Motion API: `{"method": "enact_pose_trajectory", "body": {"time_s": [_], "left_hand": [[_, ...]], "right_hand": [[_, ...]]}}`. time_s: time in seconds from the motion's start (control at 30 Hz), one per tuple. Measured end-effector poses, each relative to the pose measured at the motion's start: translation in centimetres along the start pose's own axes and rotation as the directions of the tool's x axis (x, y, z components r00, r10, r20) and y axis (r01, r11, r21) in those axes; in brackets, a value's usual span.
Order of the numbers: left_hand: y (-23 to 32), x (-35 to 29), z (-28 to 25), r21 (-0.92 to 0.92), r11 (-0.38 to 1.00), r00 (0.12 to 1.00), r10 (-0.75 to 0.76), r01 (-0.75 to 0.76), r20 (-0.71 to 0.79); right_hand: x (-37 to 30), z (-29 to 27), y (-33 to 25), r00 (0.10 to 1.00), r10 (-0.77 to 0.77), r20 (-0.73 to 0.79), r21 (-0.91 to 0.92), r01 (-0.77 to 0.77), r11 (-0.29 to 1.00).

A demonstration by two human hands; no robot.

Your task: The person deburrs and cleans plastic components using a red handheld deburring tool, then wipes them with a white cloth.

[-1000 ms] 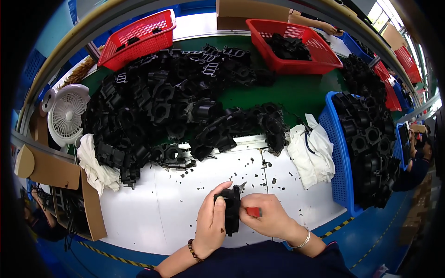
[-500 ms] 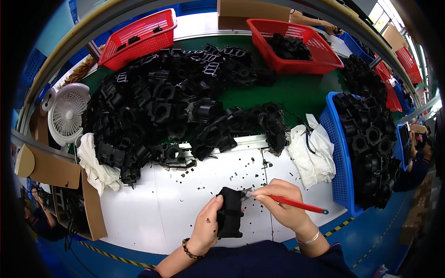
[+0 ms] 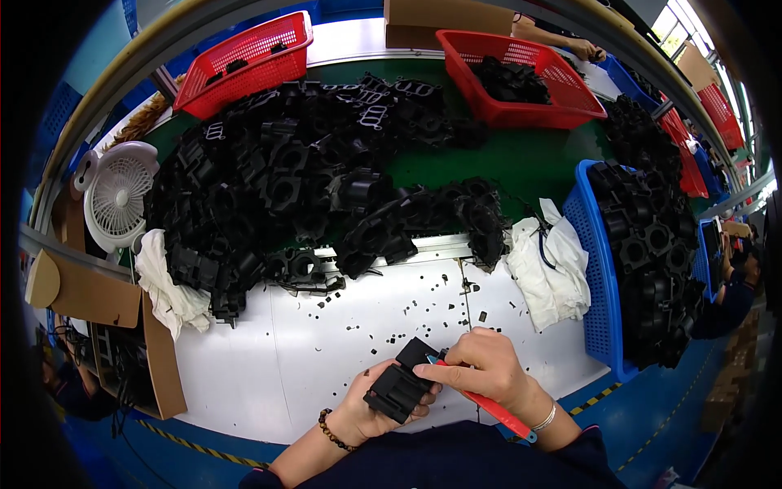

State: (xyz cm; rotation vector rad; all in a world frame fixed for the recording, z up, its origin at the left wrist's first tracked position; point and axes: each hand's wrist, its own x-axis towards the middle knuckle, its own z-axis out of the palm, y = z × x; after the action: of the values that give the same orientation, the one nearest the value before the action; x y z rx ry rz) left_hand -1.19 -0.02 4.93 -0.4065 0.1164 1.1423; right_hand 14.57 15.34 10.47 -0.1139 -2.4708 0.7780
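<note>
My left hand (image 3: 364, 410) wraps round a black moulded plastic part (image 3: 397, 386), holding it tilted over the near side of the white work surface (image 3: 236, 383). In my right hand (image 3: 489, 368) is a red-handled utility knife (image 3: 498, 414). Its tip end meets the part's upper right edge, and my right fingers press against the part there; the blade is mostly hidden. Small black scraps (image 3: 397, 338) lie scattered on the white surface beyond the part.
A large heap of black parts (image 3: 281, 191) covers the green belt ahead. On the right stands a blue crate (image 3: 593, 277) full of them, beside a white cloth (image 3: 544, 273). Red baskets (image 3: 521, 116) stand at the back. A white fan (image 3: 120, 197) is at left.
The part has turned in my left hand from upright to tilted. My right hand has shifted with the knife, which now points more steeply and closer in. A larger scrap now lies to the right.
</note>
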Motion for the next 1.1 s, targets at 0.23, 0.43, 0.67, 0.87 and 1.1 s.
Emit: {"method": "enact_pose_trajectory", "body": {"time_s": [0.23, 0.43, 0.67, 0.87, 1.1], "left_hand": [[-0.3, -0.2, -0.3, 0.104, 0.995, 0.992, 0.019, -0.006, -0.123], [-1.5, -0.2, 3.9, 0.613, 0.789, 0.839, 0.366, -0.05, -0.402], [-2.0, 0.0, 3.2, 0.723, 0.682, 0.825, 0.471, -0.115, -0.313], [-2.1, -0.9, 5.2, 0.888, 0.438, 0.869, 0.485, -0.141, -0.101], [-1.9, -1.1, 4.0, 0.867, 0.286, 0.772, 0.615, -0.407, 0.16]], "right_hand": [[0.0, 0.5, -0.8, 0.996, -0.07, -0.05, -0.095, 0.065, 0.993], [-0.2, 2.1, -1.1, 0.977, -0.002, -0.213, -0.216, -0.045, 0.975], [0.1, 2.7, -0.9, 0.883, 0.175, -0.436, -0.18, -0.276, 0.944], [-0.6, 1.1, 2.5, 0.648, 0.436, -0.624, -0.086, -0.612, 0.787], [-2.4, -2.5, 1.9, 0.523, 0.841, -0.141, 0.209, -0.814, 0.541]]}}
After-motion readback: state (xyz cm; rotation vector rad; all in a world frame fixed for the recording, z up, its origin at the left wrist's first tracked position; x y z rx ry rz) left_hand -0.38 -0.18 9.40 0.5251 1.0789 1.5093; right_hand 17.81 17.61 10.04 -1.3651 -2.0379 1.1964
